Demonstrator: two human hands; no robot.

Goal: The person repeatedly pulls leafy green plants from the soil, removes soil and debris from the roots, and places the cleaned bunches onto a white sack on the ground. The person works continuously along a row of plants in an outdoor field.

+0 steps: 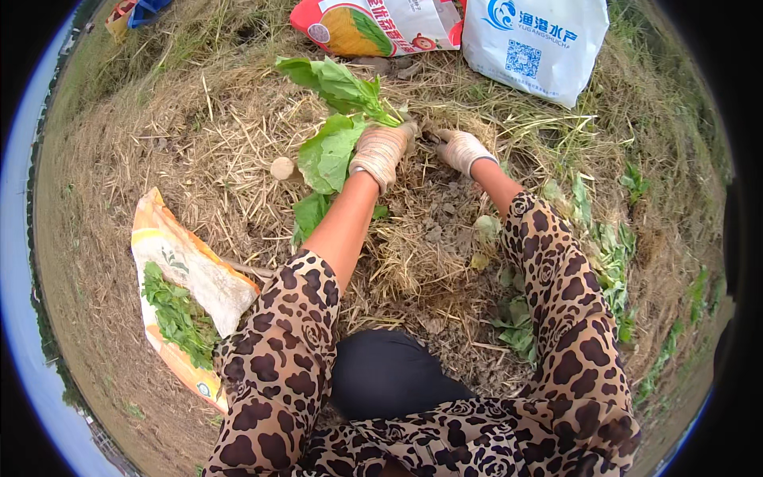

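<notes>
My left hand, in a pale knitted glove, is closed around the stem end of a leafy green plant. Its broad leaves spread up and to the left, and some hang beside my wrist. My right hand, gloved alike, is just to the right, with its fingertips at dark soil and straw close to the plant's base. Whether those fingers grip anything is unclear. Dry straw and crumbly soil lie below both hands.
An opened orange-and-white sack with cut greens lies at left. A round wooden stake end shows near the leaves. A red-and-white printed bag and a white plastic bag lie ahead. Wilted leaves lie at right.
</notes>
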